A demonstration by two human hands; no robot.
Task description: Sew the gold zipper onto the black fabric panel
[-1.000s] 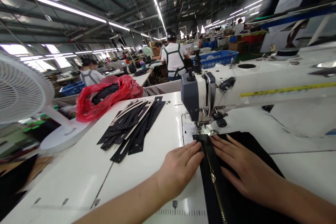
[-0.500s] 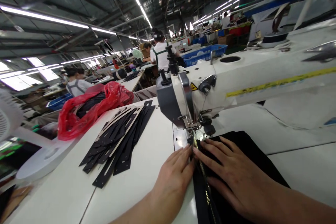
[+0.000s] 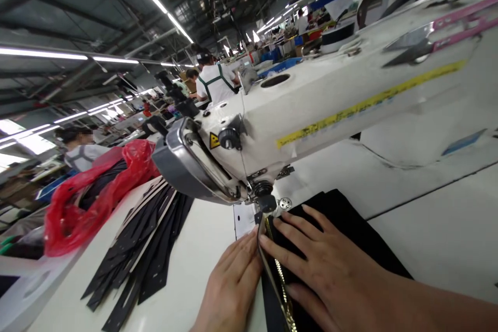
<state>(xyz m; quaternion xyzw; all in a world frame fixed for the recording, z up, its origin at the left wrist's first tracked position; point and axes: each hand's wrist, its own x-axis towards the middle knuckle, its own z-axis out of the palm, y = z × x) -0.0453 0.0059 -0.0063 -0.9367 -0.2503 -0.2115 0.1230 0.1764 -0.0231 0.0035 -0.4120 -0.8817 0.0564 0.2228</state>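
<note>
A gold-toothed zipper (image 3: 279, 272) runs along black fabric (image 3: 330, 212) up to the presser foot of a white sewing machine (image 3: 249, 114). Beside the zipper, a narrow dark strip with a pale edge (image 3: 268, 264) stands slightly raised. My left hand (image 3: 233, 275) is closed at the strip's left edge, fingers together and thumb tucked in; the pinch itself is partly hidden. Spread flat, my right hand (image 3: 327, 259) presses on the black fabric right of the zipper, its index fingertip touching the strip. Both hands are just in front of the needle area, which the machine head partly hides.
Several slotted black strips (image 3: 143, 249) lie piled on the white table (image 3: 202, 249) at left. Behind them is a red plastic bag (image 3: 97, 192) with dark pieces. Pink-handled scissors (image 3: 439, 36) rest on the machine arm. Co-workers (image 3: 213, 80) sit farther back.
The view has turned right and come closer, so the machine appears larger and tilted. The strip's pale edge now shows raised beside the zipper. Both hands keep their places by the presser foot.
</note>
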